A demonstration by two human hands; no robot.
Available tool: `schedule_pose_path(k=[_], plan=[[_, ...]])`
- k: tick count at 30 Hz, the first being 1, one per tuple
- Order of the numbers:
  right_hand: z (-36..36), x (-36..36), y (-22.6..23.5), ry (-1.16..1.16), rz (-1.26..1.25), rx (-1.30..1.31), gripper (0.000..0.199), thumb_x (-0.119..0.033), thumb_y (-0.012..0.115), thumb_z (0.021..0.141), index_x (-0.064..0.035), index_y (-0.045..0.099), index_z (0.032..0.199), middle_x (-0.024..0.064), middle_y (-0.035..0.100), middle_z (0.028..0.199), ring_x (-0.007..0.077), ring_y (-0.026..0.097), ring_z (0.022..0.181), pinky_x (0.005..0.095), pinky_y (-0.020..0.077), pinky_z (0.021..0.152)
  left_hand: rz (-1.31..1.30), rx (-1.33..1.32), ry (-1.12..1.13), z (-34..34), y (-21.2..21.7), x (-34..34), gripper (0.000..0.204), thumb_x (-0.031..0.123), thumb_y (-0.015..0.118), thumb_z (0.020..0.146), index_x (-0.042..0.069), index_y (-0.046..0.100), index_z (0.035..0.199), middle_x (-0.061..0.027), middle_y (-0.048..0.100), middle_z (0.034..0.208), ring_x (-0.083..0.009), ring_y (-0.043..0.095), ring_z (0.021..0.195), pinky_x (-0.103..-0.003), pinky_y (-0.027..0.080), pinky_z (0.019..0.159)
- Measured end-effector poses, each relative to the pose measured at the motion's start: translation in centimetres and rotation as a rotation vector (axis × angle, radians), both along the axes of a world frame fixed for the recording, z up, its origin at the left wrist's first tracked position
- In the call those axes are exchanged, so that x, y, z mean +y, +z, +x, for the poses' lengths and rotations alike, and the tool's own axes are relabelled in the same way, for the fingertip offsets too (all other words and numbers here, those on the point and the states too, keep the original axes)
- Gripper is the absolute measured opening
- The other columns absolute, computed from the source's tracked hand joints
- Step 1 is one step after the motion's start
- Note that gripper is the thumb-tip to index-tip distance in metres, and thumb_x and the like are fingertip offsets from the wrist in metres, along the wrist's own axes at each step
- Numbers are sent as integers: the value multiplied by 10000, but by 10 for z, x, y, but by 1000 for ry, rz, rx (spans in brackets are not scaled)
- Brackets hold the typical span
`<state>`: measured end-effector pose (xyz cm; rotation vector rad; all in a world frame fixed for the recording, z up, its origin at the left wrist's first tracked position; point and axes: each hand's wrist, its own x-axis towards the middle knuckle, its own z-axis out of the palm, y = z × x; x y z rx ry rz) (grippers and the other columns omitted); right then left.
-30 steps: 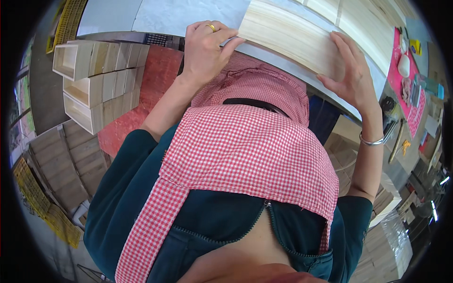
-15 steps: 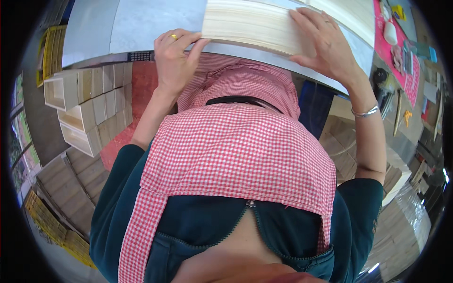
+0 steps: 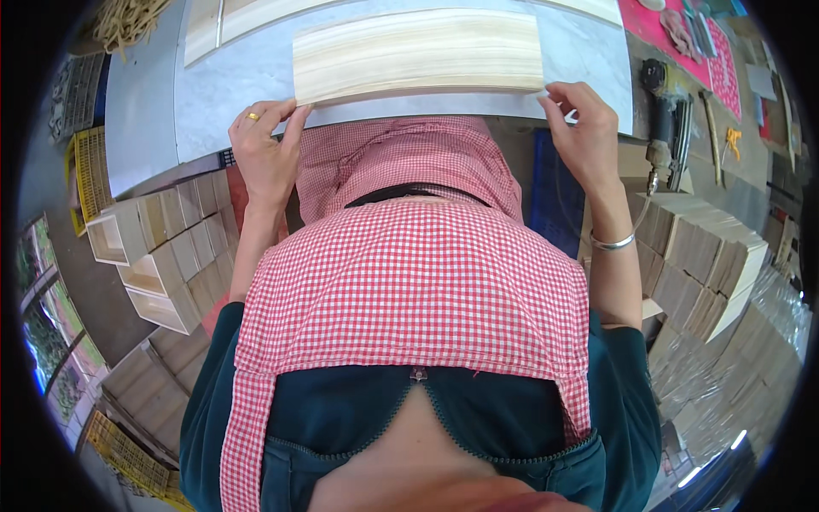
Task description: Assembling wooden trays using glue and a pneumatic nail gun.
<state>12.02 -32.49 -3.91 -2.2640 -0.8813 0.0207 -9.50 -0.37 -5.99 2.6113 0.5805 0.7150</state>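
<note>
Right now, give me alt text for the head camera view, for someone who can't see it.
Two bare hands, left hand and right hand, grip the near corners of a pale wooden board lying on a grey worktable. A red checked apron fills the foreground, with stacked wooden boxes at the left.

My left hand and right hand hide the near corners of the pale wooden panel — I can't tell how the fingertips grip there. The table runs off the top edge — the tools are too small to identify.
</note>
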Motion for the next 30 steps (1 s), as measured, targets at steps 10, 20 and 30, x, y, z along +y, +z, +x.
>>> schedule_pose_path(k=[10, 20, 30], plan=[[1, 9, -1, 22, -104, -189, 37, -16, 699, 842, -17, 677, 872, 68, 634, 777, 226, 569, 594, 331, 470, 569, 42, 34, -24, 2, 6, -3, 100, 93, 795, 816, 55, 762, 903, 4, 670, 787, -159, 592, 762, -315, 439, 873], [8, 2, -22, 99, 111, -168, 55, 36, 683, 843, 2, 665, 882, 68, 644, 785, 193, 542, 606, 292, 438, 577, 152, 37, -72, 2, 8, -3, 100, 73, 783, 817, 44, 743, 905, -13, 670, 798, -173, 597, 755, -310, 447, 859], [26, -7, -13, -48, 317, 206, 143, -9, 708, 858, -7, 724, 1000, 54, 655, 866, 158, 557, 674, 263, 447, 596, 84, 262, -123, 42, 78, -14, 236, 134, 819, 787, 70, 694, 977, -46, 696, 1057, -209, 623, 930, -340, 434, 945]])
